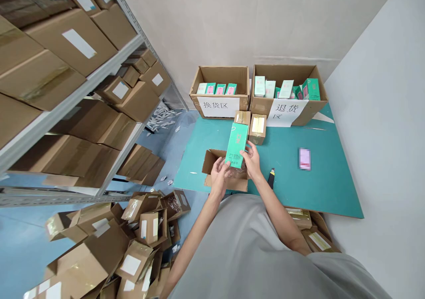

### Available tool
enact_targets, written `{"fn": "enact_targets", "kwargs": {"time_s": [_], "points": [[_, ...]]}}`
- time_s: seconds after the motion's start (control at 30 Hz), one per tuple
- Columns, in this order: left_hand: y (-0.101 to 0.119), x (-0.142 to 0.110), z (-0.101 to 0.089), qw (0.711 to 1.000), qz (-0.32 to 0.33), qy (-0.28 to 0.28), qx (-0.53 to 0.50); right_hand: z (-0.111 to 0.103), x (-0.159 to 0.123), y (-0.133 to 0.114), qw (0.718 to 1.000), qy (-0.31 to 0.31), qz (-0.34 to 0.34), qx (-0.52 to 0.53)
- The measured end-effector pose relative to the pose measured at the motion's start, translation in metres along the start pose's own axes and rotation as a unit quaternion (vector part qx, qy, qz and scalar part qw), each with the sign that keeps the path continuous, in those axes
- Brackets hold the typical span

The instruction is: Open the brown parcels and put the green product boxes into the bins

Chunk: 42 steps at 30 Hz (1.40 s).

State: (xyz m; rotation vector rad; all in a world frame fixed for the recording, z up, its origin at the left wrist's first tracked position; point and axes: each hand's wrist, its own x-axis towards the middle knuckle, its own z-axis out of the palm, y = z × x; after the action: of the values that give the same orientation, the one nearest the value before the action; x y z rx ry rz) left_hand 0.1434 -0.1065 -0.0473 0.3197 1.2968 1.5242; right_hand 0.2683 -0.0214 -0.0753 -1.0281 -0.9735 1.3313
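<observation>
We hold one green box just above one open carton: our left hand pinches its lower left corner, our right hand its right edge, fingers closed on it from both sides. Behind it we count two small taped cartons and two large labelled cartons, the left with four little boxes. One cutter lies on our table.
</observation>
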Motion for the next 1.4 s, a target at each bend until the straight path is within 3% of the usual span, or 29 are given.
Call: {"fn": "enact_targets", "kwargs": {"time_s": [0.1, 0.2, 0.33, 0.47, 0.53, 0.6, 0.67, 0.8, 0.9, 1.03, 1.2, 1.4], "points": [[-0.002, 0.005, -0.003, 0.999, -0.026, -0.013, -0.026, 0.0, 0.001, 0.001, 1.0, -0.008, 0.009, 0.013], [-0.007, 0.008, -0.006, 1.0, 0.003, -0.001, -0.008, 0.002, 0.001, -0.004, 1.0, -0.024, 0.015, 0.01], [-0.014, 0.009, -0.01, 0.988, 0.12, 0.027, 0.098, 0.012, -0.002, -0.014, 0.999, -0.044, 0.004, 0.001], [-0.017, 0.002, -0.011, 0.936, 0.264, 0.015, 0.231, 0.021, -0.009, -0.021, 0.998, -0.063, 0.017, -0.005], [-0.014, -0.001, -0.01, 0.913, 0.304, 0.005, 0.273, 0.022, -0.011, -0.023, 0.998, -0.057, 0.022, -0.006], [-0.01, -0.002, -0.009, 0.913, 0.31, -0.004, 0.265, 0.02, -0.011, -0.024, 0.998, -0.058, 0.019, 0.0], [-0.005, 0.001, -0.01, 0.94, 0.269, -0.008, 0.209, 0.015, -0.009, -0.024, 0.998, -0.061, 0.014, 0.006], [0.001, 0.003, -0.017, 0.997, 0.068, -0.018, 0.043, -0.003, 0.002, -0.026, 1.0, -0.014, 0.027, -0.002], [-0.001, -0.001, -0.025, 0.996, -0.062, -0.035, -0.054, -0.018, 0.013, -0.028, 0.999, 0.003, 0.038, -0.019], [-0.004, -0.005, -0.031, 0.973, -0.192, -0.058, -0.114, -0.025, 0.026, -0.032, 0.999, -0.027, 0.012, -0.029], [-0.004, -0.002, -0.029, 0.952, -0.248, -0.047, -0.174, -0.02, 0.041, -0.039, 0.997, -0.075, 0.006, -0.026], [0.004, 0.024, -0.026, 0.953, -0.252, -0.007, -0.17, -0.011, 0.036, -0.064, 0.989, -0.086, -0.087, -0.084]]}}
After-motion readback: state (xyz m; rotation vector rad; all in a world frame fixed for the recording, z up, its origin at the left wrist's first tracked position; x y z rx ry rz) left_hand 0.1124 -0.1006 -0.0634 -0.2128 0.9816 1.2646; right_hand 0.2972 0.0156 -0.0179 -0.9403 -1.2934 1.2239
